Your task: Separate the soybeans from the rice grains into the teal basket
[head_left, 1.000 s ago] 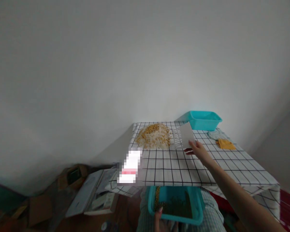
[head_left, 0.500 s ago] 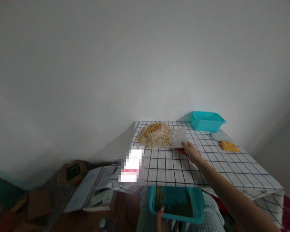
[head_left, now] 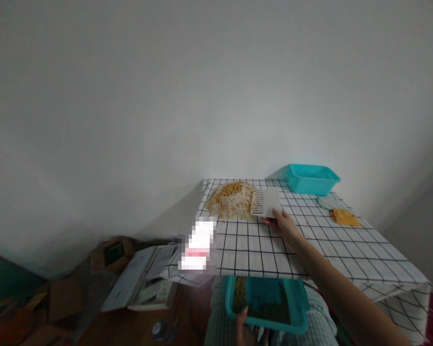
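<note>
My right hand [head_left: 284,226] reaches across the checked tablecloth [head_left: 310,245] and grips a white slotted scoop [head_left: 266,203]. The scoop's toothed edge touches the right side of a heap of yellow beans mixed with white grains [head_left: 231,199] at the table's far left. My left hand [head_left: 242,327] holds the near left rim of a teal tray [head_left: 269,303] on my lap, just below the table's front edge. That tray holds a strip of yellow beans and a layer of darker green ones.
A second teal tray [head_left: 312,178] stands at the table's far right corner by the white wall. A clear lid [head_left: 326,202] and a yellow cloth [head_left: 345,216] lie near it. Books [head_left: 137,283] and cardboard boxes [head_left: 61,307] clutter the floor to the left.
My right hand has carried the scoop leftward and lowered it flatter, from beside the heap to touching its right edge. The view has shifted slightly.
</note>
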`<action>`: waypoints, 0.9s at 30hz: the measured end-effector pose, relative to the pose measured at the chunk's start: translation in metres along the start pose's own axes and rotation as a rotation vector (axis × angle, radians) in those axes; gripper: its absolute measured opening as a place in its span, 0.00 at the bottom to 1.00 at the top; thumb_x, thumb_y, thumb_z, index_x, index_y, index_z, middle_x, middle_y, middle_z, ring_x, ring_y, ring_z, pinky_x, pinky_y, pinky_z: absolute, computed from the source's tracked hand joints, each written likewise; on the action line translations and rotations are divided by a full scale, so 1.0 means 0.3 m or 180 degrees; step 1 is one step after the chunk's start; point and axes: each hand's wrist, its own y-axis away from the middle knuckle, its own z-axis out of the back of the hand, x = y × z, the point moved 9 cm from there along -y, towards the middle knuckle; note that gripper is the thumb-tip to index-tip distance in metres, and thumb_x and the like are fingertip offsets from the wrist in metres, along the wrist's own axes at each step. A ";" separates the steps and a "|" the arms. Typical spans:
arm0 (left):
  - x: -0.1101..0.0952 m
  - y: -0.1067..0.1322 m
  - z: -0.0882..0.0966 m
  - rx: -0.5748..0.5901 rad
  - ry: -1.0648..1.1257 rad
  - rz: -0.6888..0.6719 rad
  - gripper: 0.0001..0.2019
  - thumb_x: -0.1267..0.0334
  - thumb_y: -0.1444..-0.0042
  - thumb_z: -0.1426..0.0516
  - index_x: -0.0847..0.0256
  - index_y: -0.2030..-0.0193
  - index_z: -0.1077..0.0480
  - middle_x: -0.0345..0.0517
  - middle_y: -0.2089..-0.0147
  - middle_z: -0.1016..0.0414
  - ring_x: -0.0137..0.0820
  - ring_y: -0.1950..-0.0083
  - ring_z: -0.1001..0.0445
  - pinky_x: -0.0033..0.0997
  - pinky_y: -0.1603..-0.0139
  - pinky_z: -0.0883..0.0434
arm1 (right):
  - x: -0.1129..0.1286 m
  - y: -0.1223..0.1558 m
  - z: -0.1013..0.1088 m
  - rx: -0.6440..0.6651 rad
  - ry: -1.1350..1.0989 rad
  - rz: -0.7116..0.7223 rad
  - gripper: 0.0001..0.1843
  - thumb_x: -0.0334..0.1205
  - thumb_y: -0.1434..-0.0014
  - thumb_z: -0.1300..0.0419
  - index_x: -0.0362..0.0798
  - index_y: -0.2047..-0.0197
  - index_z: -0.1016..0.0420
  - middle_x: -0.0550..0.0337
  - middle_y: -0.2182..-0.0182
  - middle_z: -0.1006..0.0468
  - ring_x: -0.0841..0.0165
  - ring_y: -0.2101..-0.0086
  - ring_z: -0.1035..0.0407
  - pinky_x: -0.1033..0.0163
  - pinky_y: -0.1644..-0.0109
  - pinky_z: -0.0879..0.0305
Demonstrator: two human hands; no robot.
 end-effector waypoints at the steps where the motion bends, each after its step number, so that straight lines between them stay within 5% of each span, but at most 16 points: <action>1: 0.002 -0.001 0.002 -0.0011 0.0034 0.0005 0.10 0.57 0.54 0.39 0.50 0.63 0.31 0.40 0.72 0.19 0.39 0.69 0.21 0.40 0.68 0.27 | 0.002 -0.001 0.000 0.0023 -0.0012 0.0024 0.06 0.34 0.37 0.45 0.45 0.57 0.31 0.53 0.64 0.18 0.66 0.68 0.21 0.64 0.64 0.21; 27: 0.020 0.030 -0.014 -0.0025 0.0039 -0.0082 0.07 0.59 0.48 0.42 0.51 0.61 0.32 0.38 0.73 0.22 0.36 0.73 0.25 0.40 0.69 0.29 | 0.009 0.003 -0.038 0.0194 -0.0177 -0.0102 0.05 0.32 0.36 0.45 0.45 0.61 0.29 0.54 0.69 0.17 0.69 0.70 0.21 0.68 0.64 0.21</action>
